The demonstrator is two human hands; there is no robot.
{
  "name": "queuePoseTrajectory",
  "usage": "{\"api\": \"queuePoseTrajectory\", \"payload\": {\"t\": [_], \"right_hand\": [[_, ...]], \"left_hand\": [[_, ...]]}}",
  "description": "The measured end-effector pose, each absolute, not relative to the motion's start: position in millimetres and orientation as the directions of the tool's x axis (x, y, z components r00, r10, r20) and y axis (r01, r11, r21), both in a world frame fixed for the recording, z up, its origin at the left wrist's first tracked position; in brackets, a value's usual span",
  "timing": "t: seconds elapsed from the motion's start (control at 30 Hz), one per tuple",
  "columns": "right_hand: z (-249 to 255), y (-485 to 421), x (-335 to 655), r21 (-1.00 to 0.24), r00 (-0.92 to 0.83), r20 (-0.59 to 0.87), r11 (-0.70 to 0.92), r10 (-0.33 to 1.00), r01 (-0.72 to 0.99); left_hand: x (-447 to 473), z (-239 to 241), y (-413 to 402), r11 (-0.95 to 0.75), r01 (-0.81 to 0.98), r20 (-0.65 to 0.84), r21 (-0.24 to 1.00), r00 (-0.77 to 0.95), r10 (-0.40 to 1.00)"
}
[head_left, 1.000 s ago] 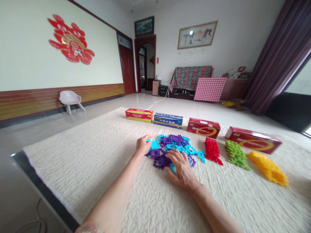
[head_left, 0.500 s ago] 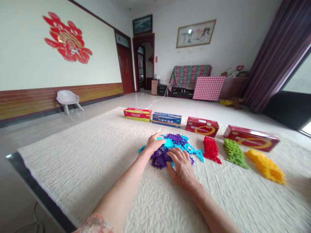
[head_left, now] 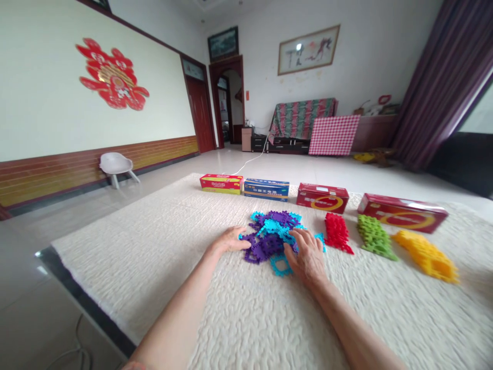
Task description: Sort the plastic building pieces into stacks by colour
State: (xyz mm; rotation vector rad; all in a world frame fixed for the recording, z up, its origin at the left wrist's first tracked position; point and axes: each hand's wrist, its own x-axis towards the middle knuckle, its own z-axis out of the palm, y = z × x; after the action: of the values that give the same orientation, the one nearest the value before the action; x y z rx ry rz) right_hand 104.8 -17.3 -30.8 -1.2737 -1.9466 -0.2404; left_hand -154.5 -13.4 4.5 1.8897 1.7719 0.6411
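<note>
A loose pile of purple interlocking plastic pieces and light blue interlocking pieces lies on the cream quilted cloth. My left hand rests at the pile's left edge, fingers stretched toward the purple pieces and touching them. At the right side, my right hand lies over the pile with its fingers apart, covering some pieces. One square light blue piece with an open middle shows in front of the pile, near the right thumb. Neither hand visibly grips a piece.
Right of the pile lie stacks of red pieces, green pieces and yellow pieces. Behind stand a red-and-yellow box, a blue box and two dark red boxes. The table's edge runs along the left.
My left hand has come off the top of the pile, down and left to its edge. My right hand has shifted right. The light blue square piece in front is now uncovered.
</note>
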Motion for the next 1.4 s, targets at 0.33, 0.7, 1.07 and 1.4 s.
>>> {"api": "queuePoseTrajectory", "payload": {"t": [0.33, 0.7, 1.07, 1.4], "right_hand": [[-42.6, -10.3, 103.7, -0.370, -0.154, 0.620, 0.460, 0.769, 0.807], [-44.3, -7.4, 104.2, -0.364, -0.190, 0.659, 0.529, 0.728, 0.767], [-45.5, -7.1, 104.6, -0.384, -0.191, 0.640, 0.525, 0.744, 0.760], [-45.4, -7.6, 103.5, -0.447, -0.150, 0.654, 0.539, 0.741, 0.714]], "left_hand": [[-146.3, -0.6, -15.4, -0.152, 0.639, 0.052, 0.754, 0.172, 0.984], [-135.1, -0.6, -15.4, -0.164, 0.551, 0.133, 0.818, 0.097, 0.986], [-136.1, 4.1, -18.4, -0.186, 0.429, 0.136, 0.884, 0.145, 0.980], [-141.6, -4.3, -1.2, -0.086, 0.073, 0.090, 0.994, -0.059, 0.994]]}}
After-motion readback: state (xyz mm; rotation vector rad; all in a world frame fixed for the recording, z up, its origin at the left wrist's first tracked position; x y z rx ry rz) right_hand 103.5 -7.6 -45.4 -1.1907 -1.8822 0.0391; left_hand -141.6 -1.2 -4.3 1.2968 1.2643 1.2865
